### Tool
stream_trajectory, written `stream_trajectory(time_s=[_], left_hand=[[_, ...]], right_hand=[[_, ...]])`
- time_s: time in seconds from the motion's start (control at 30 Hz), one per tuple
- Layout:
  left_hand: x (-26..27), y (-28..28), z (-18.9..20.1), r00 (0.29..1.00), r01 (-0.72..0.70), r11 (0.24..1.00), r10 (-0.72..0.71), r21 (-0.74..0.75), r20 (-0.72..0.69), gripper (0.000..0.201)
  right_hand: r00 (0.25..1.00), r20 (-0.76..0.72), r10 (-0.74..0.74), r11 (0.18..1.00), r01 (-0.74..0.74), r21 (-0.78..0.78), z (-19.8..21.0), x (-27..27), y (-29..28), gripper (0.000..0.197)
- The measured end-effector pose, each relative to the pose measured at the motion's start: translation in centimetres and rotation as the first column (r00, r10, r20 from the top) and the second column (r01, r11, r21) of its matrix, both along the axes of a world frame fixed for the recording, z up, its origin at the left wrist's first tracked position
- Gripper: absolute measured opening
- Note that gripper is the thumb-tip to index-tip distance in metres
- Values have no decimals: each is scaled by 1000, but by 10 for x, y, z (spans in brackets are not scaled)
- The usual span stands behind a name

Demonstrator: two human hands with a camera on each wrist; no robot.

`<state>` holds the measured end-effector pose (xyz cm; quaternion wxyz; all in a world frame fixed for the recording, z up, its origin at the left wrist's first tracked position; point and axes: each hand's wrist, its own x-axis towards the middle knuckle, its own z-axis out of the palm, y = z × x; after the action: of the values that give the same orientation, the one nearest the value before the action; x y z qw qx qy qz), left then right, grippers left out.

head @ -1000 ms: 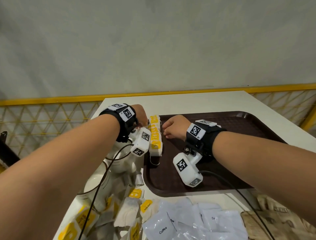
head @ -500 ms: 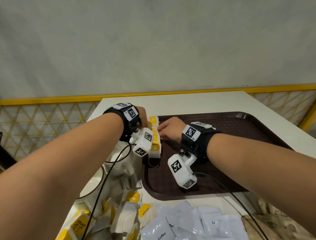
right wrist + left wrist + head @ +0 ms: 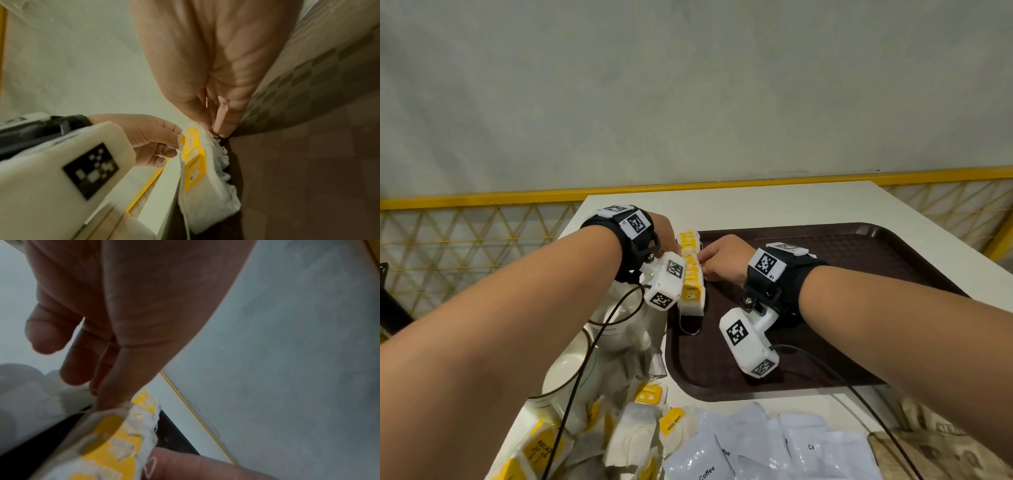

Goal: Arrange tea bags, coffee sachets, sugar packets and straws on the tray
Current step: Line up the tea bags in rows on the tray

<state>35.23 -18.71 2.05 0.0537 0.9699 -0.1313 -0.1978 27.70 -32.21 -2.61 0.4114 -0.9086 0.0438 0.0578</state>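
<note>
— Both hands worked the row of tea bags [image 3: 690, 274] that stood packed along the far-left edge of the brown tray [image 3: 859, 274]. What was the weak point?

— The row itself. It looked soft and barely self-supporting, squeezed from either side: the left hand [image 3: 666, 236] with fingers [image 3: 115, 386] extended against its left face, the right hand [image 3: 722, 262] with fingertips [image 3: 224, 128] bunched against its right face.

— Was either hand actually pinching a bag?

— The left seemed to press rather than grip; whether the right pinched one could not be told.

— And if the pressure went uneven?

— Then the bags would likely fan out or tip over the tray rim onto the white table [image 3: 756, 205]. A loose string [image 3: 688, 329] trailing at the row's near end could snag a finger and drag bags out.

— Anything else?

— The white cups [image 3: 571, 370] stood just left of the tray, near the left wrist's cable [image 3: 585, 359]; a careless withdrawal might catch them. Coffee sachets [image 3: 739, 445] and more tea bags [image 3: 633, 431] waited on the near table.
</note>
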Motion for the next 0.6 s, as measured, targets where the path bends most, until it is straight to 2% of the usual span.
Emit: stream_trajectory(time_s=[0.13,0.23,0.33,0.4,0.5,0.6], left_hand=[[3,1,0,1000,23,995,-25,-97,-19,33],[0,-4,2,996,80,993,-78,-83,33,28],[0,-8,2,994,106,991,-106,-82,-6,27],[2,-8,3,995,99,990,-98,-96,16,28],[10,-5,2,996,56,996,-50,-76,71,27],[14,-3,-1,1000,12,995,-12,-101,-4,26]], right_hand=[[999,-32,-30,997,32,69,1,2,-3,33],[997,-59,-53,980,63,189,-1,3,-3,32],[992,-84,-93,957,113,268,-4,6,-5,29],[989,-82,-121,939,141,314,-4,8,-6,28],[991,-53,-122,935,133,329,-4,8,-5,25],[994,-74,-83,950,102,296,-6,9,-3,24]])
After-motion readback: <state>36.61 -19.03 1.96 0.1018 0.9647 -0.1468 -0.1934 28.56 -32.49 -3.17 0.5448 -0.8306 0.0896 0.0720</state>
